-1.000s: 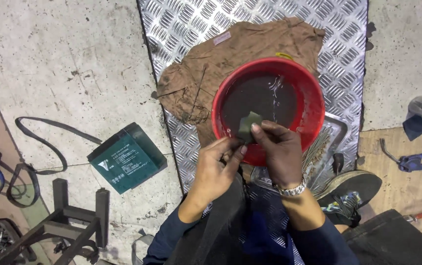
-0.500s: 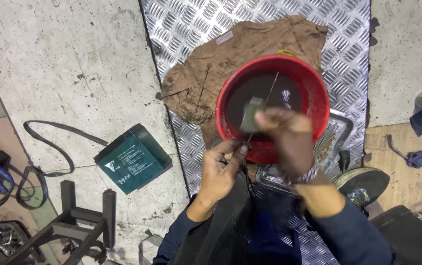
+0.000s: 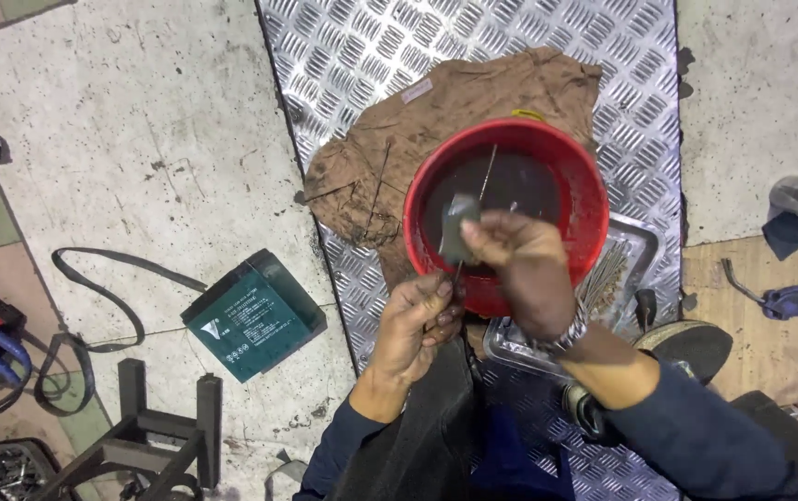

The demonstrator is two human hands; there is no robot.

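- The red bucket [image 3: 577, 176] stood on a brown rag [image 3: 454, 111] spread over the ribbed metal plate [image 3: 371, 46] on the floor; dark liquid filled the bucket, with a thin rod [image 3: 487, 172] leaning inside it.
- The right hand [image 3: 521, 269] hovered over the near rim of the bucket; its fingers were pinched shut on a small grey pad [image 3: 457, 227], held upright above the liquid.
- The left hand [image 3: 417, 320] sat just below the bucket's near rim, fingers curled closed around the lower end of a thin wire [image 3: 457, 272]; the wire ran up towards the pad, though whether the two touched could not be told.
- A metal tray [image 3: 635, 243] of thin rods lay against the bucket's right side, partly under the right forearm; a watch [image 3: 566, 336] showed on that wrist.
- A green battery [image 3: 252, 314] lay on the concrete well left of the bucket, with a black strap [image 3: 102, 269] beyond it.
- Blue-handled pliers [image 3: 793, 297] lay far right of the bucket.
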